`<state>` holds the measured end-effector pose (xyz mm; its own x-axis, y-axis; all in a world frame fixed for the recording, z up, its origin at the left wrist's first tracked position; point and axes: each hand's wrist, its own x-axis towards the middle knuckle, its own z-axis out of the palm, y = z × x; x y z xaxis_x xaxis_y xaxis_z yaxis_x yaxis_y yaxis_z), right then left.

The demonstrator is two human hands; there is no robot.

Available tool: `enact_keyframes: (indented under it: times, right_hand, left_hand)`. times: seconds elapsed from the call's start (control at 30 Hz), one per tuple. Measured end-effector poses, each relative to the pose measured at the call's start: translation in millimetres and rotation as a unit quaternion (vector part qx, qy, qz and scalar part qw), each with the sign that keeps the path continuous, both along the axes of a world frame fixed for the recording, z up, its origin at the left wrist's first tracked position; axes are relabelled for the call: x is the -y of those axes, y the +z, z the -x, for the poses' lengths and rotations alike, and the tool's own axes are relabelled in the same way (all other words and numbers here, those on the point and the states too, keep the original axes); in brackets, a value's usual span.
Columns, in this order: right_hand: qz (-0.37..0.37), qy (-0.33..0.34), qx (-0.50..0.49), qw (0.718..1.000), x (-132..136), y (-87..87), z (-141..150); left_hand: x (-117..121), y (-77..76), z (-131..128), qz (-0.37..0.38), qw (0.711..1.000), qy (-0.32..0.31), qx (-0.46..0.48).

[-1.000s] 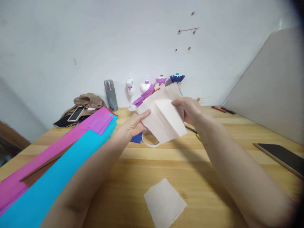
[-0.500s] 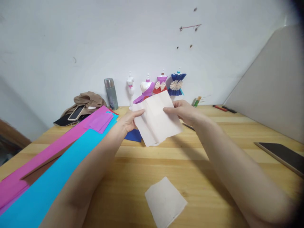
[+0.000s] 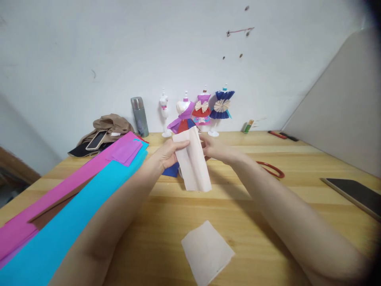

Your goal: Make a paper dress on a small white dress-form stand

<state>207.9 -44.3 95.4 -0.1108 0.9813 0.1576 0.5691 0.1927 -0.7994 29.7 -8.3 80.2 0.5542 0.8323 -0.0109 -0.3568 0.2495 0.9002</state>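
Note:
Above the table I hold a pale pink sheet of paper (image 3: 193, 165), folded over into a narrow upright strip with a soft crease down it. My left hand (image 3: 170, 153) pinches its left edge, thumb on the front. At the right edge, my right hand (image 3: 213, 147) has its fingers curled against the paper, with the fingertips partly hidden behind it. A second pale pink piece (image 3: 207, 252) lies flat on the table nearer to me. Blue paper (image 3: 170, 171) rests on the table beyond my left hand, partly covered.
Small dress forms (image 3: 202, 109) in paper outfits stand by the wall, beside a flask (image 3: 139, 117). Long pink (image 3: 68, 178) and blue paper (image 3: 83, 206) lie at left. A red loop handle (image 3: 278, 173) and a dark flat device (image 3: 354, 194) are at right.
The pale pink paper was spread wide between both hands; now it is folded narrower. My right hand has moved left, and the red loop behind my right arm has come into view.

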Motion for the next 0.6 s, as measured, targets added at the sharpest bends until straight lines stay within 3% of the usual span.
enact_keyframes:
  times: [0.13,0.23,0.33,0.47,0.6]
  right_hand:
    - [0.019,-0.022,0.041,0.999,0.1,3.7,-4.5]
    - [0.041,0.005,0.065,0.997,3.4,7.9,-8.2]
    - [0.076,0.047,-0.01,0.996,7.0,11.7,-8.0]
    - [0.137,0.028,-0.155,0.978,7.3,13.2,-4.4]
    - [0.118,0.037,-0.166,0.978,5.0,9.5,-2.5]
  left_hand:
    - [-1.4,-0.2,0.3,0.006,1.0,0.023,-0.001]
    - [-1.7,-0.6,0.4,0.0,1.0,0.024,-0.013]
    - [-2.7,-2.1,-0.1,-0.015,0.999,0.022,-0.025]
    - [-5.6,-4.0,-1.1,-0.029,0.997,0.068,-0.036]
    - [-3.6,-0.8,-0.5,-0.038,0.991,0.107,-0.071]
